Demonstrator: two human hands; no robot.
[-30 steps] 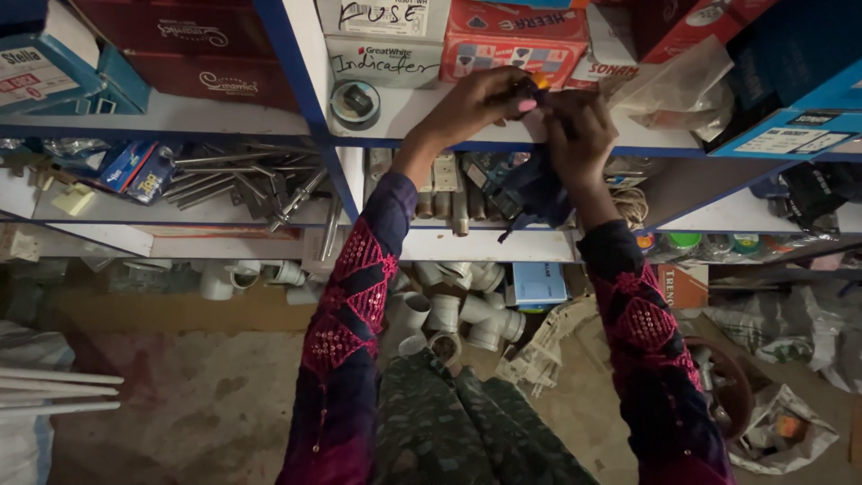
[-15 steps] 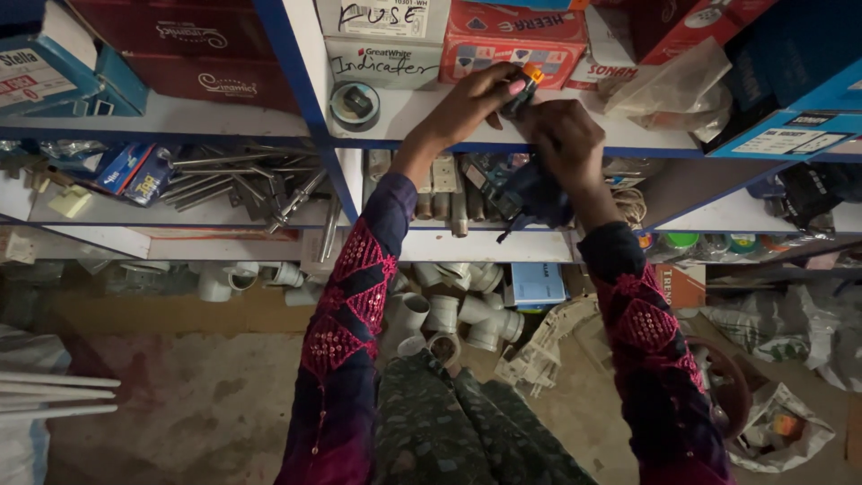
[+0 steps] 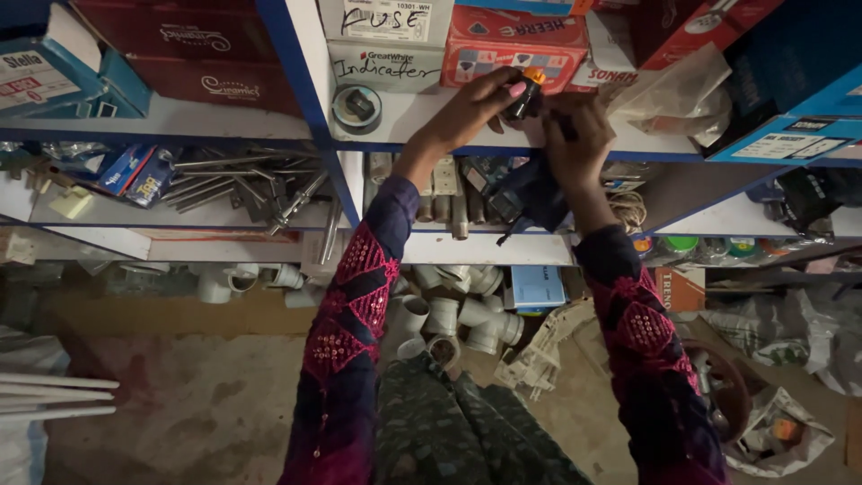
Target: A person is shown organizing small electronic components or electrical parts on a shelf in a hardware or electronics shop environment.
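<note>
Two hands raised to one shelf (image 3: 431, 112). Left hand (image 3: 471, 112): fingers closed narrowly around a small black part with an orange cap (image 3: 525, 94), lifted just clear of the shelf board. Right hand (image 3: 579, 144): curled close beside it, touching the part's lower end; what it grips cannot be told. Red box (image 3: 489, 49) directly behind the hands; round tape roll (image 3: 357, 108) left of the left hand. Handling appears midway, the part not set down.

red box (image 3: 516, 40) top shelf, white box (image 3: 386, 65) beside
</note>
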